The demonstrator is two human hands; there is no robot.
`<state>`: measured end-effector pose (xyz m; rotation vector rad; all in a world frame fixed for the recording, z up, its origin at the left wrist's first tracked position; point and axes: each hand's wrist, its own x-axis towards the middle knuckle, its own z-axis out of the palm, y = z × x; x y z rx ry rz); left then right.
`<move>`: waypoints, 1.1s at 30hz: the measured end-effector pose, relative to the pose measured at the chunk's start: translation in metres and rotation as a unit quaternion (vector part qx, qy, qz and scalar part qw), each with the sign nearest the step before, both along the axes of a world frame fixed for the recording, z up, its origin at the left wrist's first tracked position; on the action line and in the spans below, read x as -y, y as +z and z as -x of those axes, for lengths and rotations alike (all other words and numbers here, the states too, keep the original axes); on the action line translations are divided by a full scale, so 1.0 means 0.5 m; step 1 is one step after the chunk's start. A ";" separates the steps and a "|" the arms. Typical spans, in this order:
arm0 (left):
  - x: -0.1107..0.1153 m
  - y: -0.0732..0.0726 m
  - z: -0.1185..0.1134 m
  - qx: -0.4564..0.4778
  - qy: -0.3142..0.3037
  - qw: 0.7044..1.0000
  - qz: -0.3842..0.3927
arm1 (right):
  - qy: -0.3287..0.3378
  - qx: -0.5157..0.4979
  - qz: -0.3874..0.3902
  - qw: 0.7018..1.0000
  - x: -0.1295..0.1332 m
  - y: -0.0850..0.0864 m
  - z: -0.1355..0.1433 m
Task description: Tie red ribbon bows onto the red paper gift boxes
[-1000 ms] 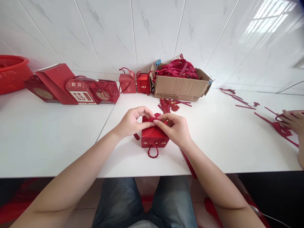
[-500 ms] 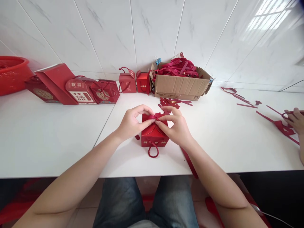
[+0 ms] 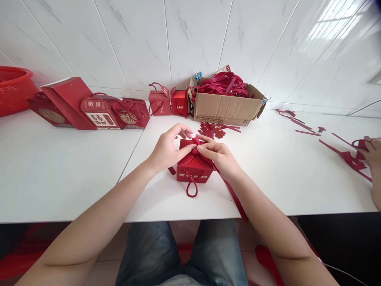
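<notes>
A small red gift box point(image 3: 186, 176) with light lettering stands upright before me, its twisted rope handle point(image 3: 192, 194) hanging down over the front. On its lid is a red ribbon point(image 3: 195, 141) gathered into a knot or bow. My right hand point(image 3: 220, 155) pinches the ribbon at the middle, with thumb and fingers pressed together. My left hand point(image 3: 169, 149) is on the box's left; its thumb tip touches the ribbon while the fingers are lifted apart above. Part of the ribbon is hidden by my fingers.
A cardboard box point(image 3: 223, 109) full of red ribbons stands by the wall, with red paper tags point(image 3: 218, 133) before it. Several red gift boxes point(image 3: 104, 119) line the left back beside a red basket point(image 3: 14, 93). At far right, another person's hand point(image 3: 373, 153) touches ribbon pieces.
My left fingers have lifted off the ribbon and spread from the thumb. A ribbon loop now stands up at the lid's middle. The other person's hand has shifted slightly left.
</notes>
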<state>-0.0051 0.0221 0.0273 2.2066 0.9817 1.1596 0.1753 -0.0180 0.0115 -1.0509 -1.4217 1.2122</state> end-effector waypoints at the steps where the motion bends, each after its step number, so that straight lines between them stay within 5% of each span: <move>1: 0.003 0.003 0.002 -0.015 0.012 1.000 -0.008 | -0.009 -0.003 0.001 1.000 -0.001 -0.003 0.002; 10: 0.008 0.014 0.019 -0.074 -0.046 0.995 0.040 | -0.021 0.095 -0.031 0.995 0.019 0.018 0.004; 17: -0.012 0.001 0.030 -0.067 -0.052 0.995 0.058 | 0.019 0.246 -0.124 0.961 0.038 0.030 -0.023; 21: -0.013 -0.004 0.029 -0.047 -0.043 0.996 0.065 | 0.029 0.238 -0.131 0.962 0.036 0.033 -0.038; 26: -0.010 -0.001 0.028 -0.043 -0.078 0.994 0.057 | -0.049 0.222 -0.120 0.966 0.023 0.033 -0.062; 33: -0.005 0.002 0.024 -0.045 -0.092 0.995 0.018 | -0.027 0.288 -0.157 0.944 0.008 0.020 -0.069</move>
